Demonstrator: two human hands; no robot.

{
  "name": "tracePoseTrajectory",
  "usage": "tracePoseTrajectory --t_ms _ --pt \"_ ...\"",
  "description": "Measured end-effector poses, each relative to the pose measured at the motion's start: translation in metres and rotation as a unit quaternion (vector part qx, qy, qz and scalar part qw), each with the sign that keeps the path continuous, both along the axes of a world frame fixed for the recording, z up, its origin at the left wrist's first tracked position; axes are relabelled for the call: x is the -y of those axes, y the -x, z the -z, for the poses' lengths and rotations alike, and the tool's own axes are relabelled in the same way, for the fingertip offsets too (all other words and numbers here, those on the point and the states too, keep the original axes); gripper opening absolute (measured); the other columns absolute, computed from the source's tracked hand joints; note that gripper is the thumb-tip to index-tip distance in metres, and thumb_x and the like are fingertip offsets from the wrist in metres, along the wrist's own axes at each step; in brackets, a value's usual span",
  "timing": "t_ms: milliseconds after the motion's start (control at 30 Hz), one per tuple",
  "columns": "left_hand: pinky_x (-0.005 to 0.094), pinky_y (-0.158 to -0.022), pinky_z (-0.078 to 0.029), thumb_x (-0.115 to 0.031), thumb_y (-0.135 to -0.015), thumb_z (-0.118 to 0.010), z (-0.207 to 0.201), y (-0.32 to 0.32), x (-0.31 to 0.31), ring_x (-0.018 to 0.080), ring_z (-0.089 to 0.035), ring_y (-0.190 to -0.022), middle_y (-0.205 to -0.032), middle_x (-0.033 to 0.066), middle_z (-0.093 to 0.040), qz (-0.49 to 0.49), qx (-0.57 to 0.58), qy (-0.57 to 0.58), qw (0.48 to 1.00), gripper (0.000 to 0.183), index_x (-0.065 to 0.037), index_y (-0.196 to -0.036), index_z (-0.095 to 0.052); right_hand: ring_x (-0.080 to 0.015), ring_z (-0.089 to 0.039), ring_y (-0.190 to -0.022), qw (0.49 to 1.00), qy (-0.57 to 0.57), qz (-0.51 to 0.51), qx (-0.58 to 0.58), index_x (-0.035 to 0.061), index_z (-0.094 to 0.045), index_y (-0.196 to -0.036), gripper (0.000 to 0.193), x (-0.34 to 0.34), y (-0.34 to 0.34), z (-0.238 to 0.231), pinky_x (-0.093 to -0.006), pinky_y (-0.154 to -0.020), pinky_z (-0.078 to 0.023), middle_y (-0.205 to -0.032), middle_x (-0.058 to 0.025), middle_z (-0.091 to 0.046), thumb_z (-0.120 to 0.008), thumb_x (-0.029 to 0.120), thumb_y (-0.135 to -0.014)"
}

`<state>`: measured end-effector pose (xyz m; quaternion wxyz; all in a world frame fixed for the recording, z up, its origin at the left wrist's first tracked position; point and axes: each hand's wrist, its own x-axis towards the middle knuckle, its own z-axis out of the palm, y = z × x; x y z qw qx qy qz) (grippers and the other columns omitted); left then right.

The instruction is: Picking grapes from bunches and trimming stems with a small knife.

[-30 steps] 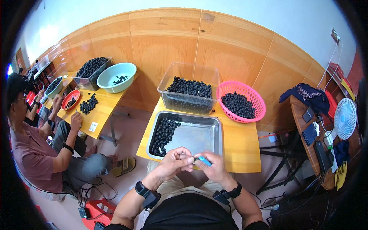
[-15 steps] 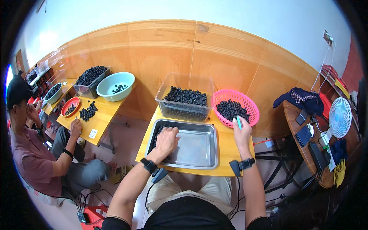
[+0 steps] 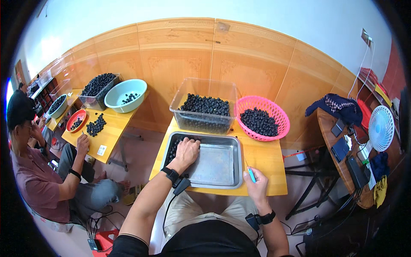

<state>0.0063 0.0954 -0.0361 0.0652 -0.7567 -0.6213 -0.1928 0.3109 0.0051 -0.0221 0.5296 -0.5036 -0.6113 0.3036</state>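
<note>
Metal tray (image 3: 216,165): left hand (image 3: 186,150) fingers curl over dark berries (image 3: 173,150); right hand (image 3: 254,183) grips blue tool (image 3: 251,174).

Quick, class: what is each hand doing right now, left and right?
Left hand: fingers curled, reaching into dark berries in metal tray.
Right hand: closed around thin blue tool.

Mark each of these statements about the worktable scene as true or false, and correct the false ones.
1. The left hand reaches into the metal tray. True.
2. The right hand holds a thin blue tool. True.
3. The pink basket is empty. False: it holds dark round fruits.
4. The clear plastic tub stands in front of the tray, nearest the person. False: it stands behind the tray, by the wall.
5. A white fan stands on the table to the right. True.
</note>
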Motion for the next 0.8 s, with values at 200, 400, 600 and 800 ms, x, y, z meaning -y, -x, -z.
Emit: tracePoseTrajectory --t_ms 200,400,600,800 --pt "0.0463 -0.084 -0.054 -0.017 -0.085 -0.067 0.001 -0.002 -0.002 0.0334 -0.064 -0.097 -0.096 0.0137 -0.068 0.013 0.010 -0.009 1.000 0.016 -0.007 -0.096 -0.072 -0.0089 -0.063 -0.089 0.999 0.050 -0.021 0.000 -0.0074 -0.070 -0.110 0.028 0.015 0.009 -0.010 -0.0254 -0.081 -0.052 -0.097 -0.0059 -0.071 -0.073 0.012 -0.091" --pt "0.0471 -0.080 -0.055 -0.015 -0.083 -0.067 0.007 -0.001 -0.006 0.0375 -0.067 -0.090 -0.089 0.0166 -0.068 0.051 0.008 -0.005 0.999 0.011 -0.004 -0.080 -0.068 -0.0095 -0.063 -0.079 0.999 0.024 -0.039 -0.018 -0.0061 -0.071 -0.106 0.027 0.025 0.015 -0.008 -0.0266 -0.072 -0.052 -0.086 -0.0068 -0.071 -0.074 0.016 -0.092" --pt "0.0473 -0.079 -0.056 -0.010 -0.082 -0.064 -0.002 0.001 0.006 0.0374 -0.069 -0.089 -0.090 0.0187 -0.069 0.090 -0.041 0.028 0.995 0.009 -0.002 -0.080 -0.068 -0.0086 -0.063 -0.078 0.999 0.021 -0.048 -0.015 -0.0058 -0.071 -0.106 0.025 0.030 0.018 -0.011 -0.0259 -0.071 -0.052 -0.086 -0.0067 -0.072 -0.073 0.014 -0.092" --pt "0.0465 -0.081 -0.056 -0.003 -0.079 -0.060 -0.003 0.006 0.009 0.0382 -0.069 -0.090 -0.092 0.0195 -0.069 0.106 -0.039 0.053 0.992 0.009 -0.001 -0.082 -0.069 -0.0047 -0.057 -0.075 0.998 0.035 -0.052 -0.019 -0.0048 -0.073 -0.102 0.020 0.032 0.021 -0.009 -0.0225 -0.068 -0.048 -0.081 0.0006 -0.067 -0.073 0.011 -0.091"
